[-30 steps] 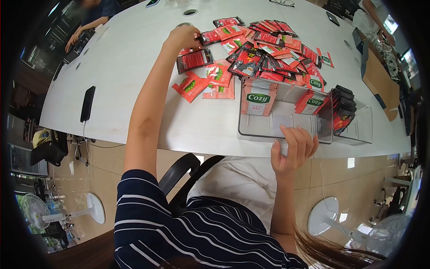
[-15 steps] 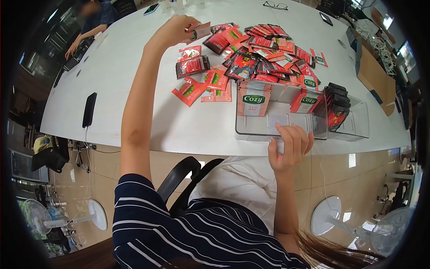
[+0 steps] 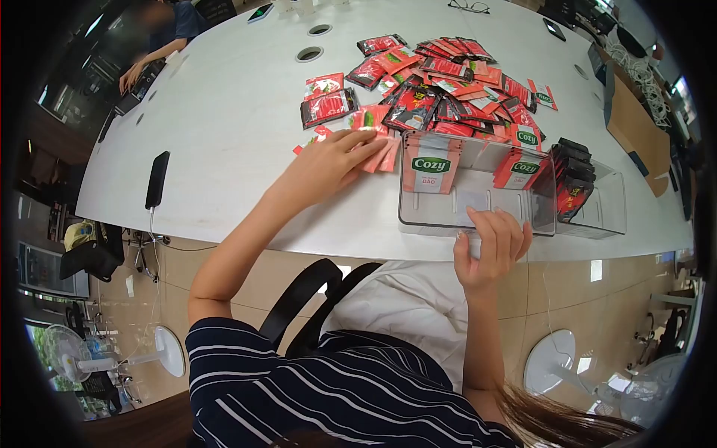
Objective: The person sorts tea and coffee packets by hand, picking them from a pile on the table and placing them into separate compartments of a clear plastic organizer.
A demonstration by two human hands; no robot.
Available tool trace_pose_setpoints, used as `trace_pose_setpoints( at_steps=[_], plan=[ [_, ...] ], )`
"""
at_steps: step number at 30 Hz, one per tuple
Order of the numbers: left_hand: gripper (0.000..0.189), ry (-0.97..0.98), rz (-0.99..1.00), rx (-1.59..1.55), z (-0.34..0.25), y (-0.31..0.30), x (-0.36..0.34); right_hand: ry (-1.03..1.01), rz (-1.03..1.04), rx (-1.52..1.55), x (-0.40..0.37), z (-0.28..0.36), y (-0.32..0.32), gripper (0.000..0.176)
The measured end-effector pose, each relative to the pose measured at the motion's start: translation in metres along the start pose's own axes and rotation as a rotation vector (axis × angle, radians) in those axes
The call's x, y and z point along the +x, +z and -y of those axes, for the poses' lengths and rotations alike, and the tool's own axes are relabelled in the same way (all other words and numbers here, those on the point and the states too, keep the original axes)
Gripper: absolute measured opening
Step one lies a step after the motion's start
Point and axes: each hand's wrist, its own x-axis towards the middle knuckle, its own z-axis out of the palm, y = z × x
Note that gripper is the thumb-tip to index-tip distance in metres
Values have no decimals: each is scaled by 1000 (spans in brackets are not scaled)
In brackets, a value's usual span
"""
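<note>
My left hand (image 3: 336,166) is over the left part of the packet pile, its fingers closed round pink packets (image 3: 385,154); the thumb is hidden. To the right stands a clear plastic box (image 3: 478,209) holding upright pink Cozy packets (image 3: 431,166) at its left end and more pink ones (image 3: 517,170) near its right end. A second clear bin (image 3: 609,213) beside it contains black-and-red packets (image 3: 573,183). My right hand (image 3: 493,243), loosely curled and empty, rests at the front rim of the box. Behind lies a heap of red, black and pink packets (image 3: 448,93).
On the white table (image 3: 216,134) lie a phone with a cable (image 3: 157,179) at left, another phone (image 3: 554,29), glasses (image 3: 469,7) and cups at the far edge. An opened cardboard box (image 3: 635,127) is at right. Another person's arm (image 3: 160,52) is at upper left.
My left hand has come down from the far side of the pile, where it held a pink packet, to the near pink packets. My right hand stays at the box rim.
</note>
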Motion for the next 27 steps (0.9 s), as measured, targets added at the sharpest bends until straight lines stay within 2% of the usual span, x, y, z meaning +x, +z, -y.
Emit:
trace_pose_setpoints(
  at_steps=[1,2,5,11,14,17,20,23,24,27],
  plan=[
    [55,-24,-12,5,-1,6,-1,-1,1,-1,0,0,0,23],
    [58,-71,82,-35,-2,2,1,-2,2,1,0,0,0,23],
    [58,-13,-17,36,0,8,7,-2,-4,-1,0,0,0,23],
    [59,-24,102,181,4,5,20,1,-6,-5,1,1,-1,23],
    [59,54,27,358,8,19,20,-1,-9,-1,0,0,-1,23],
    [55,-51,45,152,11,8,20,-3,0,-4,0,0,-2,24],
    [37,-93,-142,1,9,-6,23,-4,0,-6,0,0,-2,24],
    [27,-292,-303,-411,8,-16,22,5,14,7,1,0,-3,24],
    [21,-405,-228,-560,9,-25,21,8,26,20,2,0,-5,24],
    [21,-369,-474,-1066,5,-30,25,57,52,125,10,4,-14,25]
  ],
)
